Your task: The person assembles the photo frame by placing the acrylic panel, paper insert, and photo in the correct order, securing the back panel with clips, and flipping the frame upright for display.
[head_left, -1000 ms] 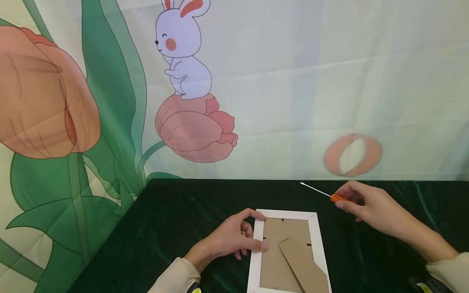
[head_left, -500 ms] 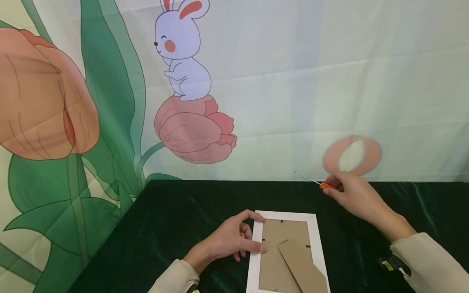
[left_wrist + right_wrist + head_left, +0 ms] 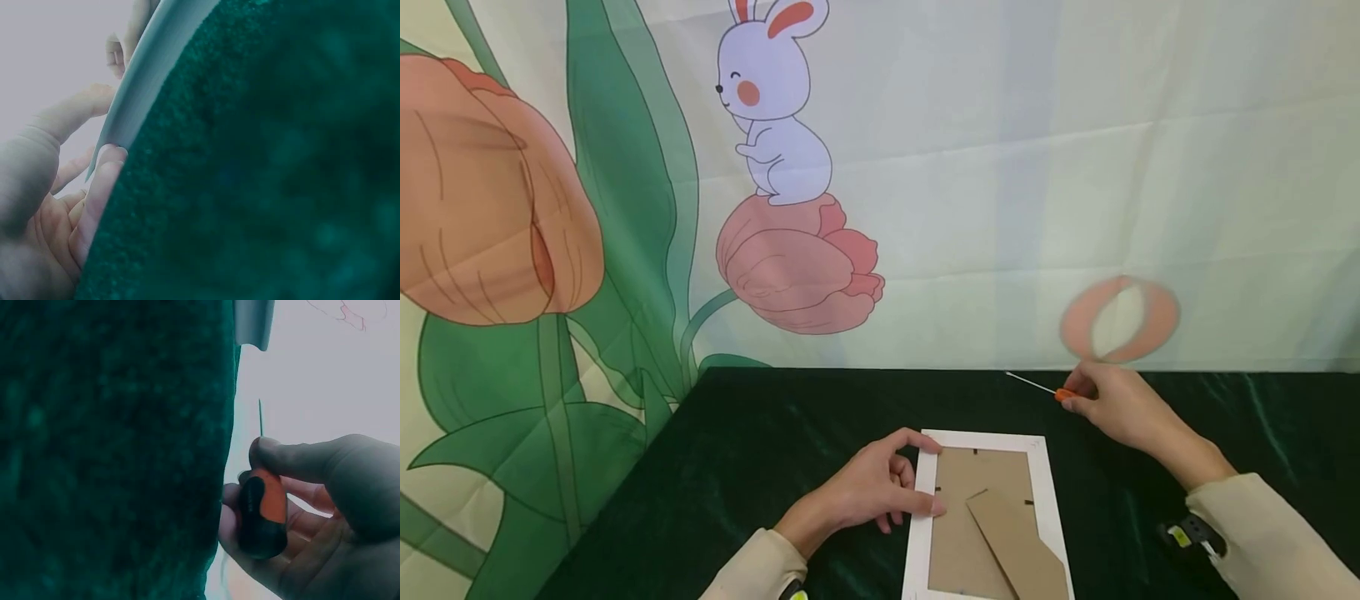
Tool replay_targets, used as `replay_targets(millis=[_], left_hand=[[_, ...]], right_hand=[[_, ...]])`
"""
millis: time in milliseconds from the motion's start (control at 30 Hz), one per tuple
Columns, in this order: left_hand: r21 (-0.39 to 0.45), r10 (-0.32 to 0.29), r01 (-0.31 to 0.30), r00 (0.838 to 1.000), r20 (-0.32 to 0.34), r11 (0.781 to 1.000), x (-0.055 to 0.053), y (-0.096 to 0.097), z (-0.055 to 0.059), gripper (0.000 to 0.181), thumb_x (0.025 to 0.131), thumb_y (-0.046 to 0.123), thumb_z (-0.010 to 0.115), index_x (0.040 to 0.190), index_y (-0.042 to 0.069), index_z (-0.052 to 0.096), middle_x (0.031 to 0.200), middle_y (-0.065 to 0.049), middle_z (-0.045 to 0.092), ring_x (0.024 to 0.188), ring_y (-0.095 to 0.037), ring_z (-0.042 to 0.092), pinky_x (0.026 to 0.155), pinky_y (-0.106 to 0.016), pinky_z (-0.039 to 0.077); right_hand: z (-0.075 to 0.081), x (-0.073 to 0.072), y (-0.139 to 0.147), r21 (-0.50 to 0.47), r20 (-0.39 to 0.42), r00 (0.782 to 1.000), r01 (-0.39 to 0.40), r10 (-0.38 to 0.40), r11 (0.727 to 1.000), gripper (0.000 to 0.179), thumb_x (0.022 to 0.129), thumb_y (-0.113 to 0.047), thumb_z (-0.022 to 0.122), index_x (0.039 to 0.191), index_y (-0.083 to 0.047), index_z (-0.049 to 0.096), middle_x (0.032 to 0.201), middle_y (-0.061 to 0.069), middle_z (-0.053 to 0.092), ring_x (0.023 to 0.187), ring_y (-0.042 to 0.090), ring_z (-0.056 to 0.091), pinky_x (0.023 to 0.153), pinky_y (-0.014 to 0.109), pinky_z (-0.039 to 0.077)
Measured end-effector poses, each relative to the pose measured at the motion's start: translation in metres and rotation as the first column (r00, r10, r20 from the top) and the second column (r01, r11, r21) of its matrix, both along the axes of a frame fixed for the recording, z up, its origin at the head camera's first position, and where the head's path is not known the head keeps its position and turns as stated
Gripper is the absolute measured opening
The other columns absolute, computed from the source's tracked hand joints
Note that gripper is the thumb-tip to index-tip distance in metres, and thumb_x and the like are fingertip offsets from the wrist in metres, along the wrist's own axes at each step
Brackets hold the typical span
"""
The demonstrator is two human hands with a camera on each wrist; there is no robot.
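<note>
A white picture frame (image 3: 1051,500) lies back side up on the dark cloth, its brown backing board (image 3: 951,533) and angled stand flap (image 3: 1022,542) showing. Small black tabs sit along the frame's inner edge. My left hand (image 3: 868,487) holds the frame's left side, thumb on the border and index finger at the upper left corner. In the left wrist view the frame's side (image 3: 140,87) runs past the thumb and a fingertip. My right hand (image 3: 1123,408) grips an orange and black screwdriver (image 3: 272,500) above the cloth, beyond the frame's upper right corner. The thin shaft points left.
Dark green velvet cloth (image 3: 760,450) covers the table. Behind its far edge hangs a pale curtain (image 3: 955,183) printed with a rabbit, tulips and leaves. Wrist cameras (image 3: 1195,533) sit at both cuffs.
My right hand has moved left with the screwdriver, rising and then dropping slightly. The left hand and the frame have stayed in place.
</note>
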State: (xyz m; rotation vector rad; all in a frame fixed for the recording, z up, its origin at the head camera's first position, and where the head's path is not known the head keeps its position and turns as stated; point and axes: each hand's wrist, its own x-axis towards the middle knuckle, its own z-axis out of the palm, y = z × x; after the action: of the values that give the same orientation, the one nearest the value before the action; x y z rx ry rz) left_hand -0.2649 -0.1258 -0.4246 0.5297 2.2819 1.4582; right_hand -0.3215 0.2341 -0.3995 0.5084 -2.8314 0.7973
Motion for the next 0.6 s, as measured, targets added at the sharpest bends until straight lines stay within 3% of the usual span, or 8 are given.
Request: replay_targets(millis=[367,600], left_hand=[[-0.006,-0.001,0.001,1.000,-0.006,1.000,-0.0007,0.0015,0.0003,0.055,0.085,0.024,0.090,0.132,0.025,0.063,0.073,-0.006,0.062,0.053,-0.019,0.060,0.045,-0.028,0.052],[-0.018,0.002,-0.002,1.000,-0.006,1.000,-0.0010,0.0018,-0.0001,0.056,0.085,0.026,0.090,0.134,0.025,0.062,0.074,-0.006,0.063,0.054,-0.019,0.061,0.045,-0.028,0.052]], right_hand=[[-0.0036,0.0002,0.0040,0.014,0.062,0.998,0.005,-0.006,1.000,0.016,0.097,-0.002,0.074,0.109,0.006,0.067,0.095,0.013,0.070,0.086,0.031,0.067,0.073,0.050,0.057],[-0.0037,0.0017,0.0042,0.025,0.060,0.998,0.018,-0.019,1.000,0.011,0.096,-0.004,0.076,0.102,0.001,0.068,0.092,0.009,0.069,0.081,0.027,0.064,0.071,0.048,0.056]])
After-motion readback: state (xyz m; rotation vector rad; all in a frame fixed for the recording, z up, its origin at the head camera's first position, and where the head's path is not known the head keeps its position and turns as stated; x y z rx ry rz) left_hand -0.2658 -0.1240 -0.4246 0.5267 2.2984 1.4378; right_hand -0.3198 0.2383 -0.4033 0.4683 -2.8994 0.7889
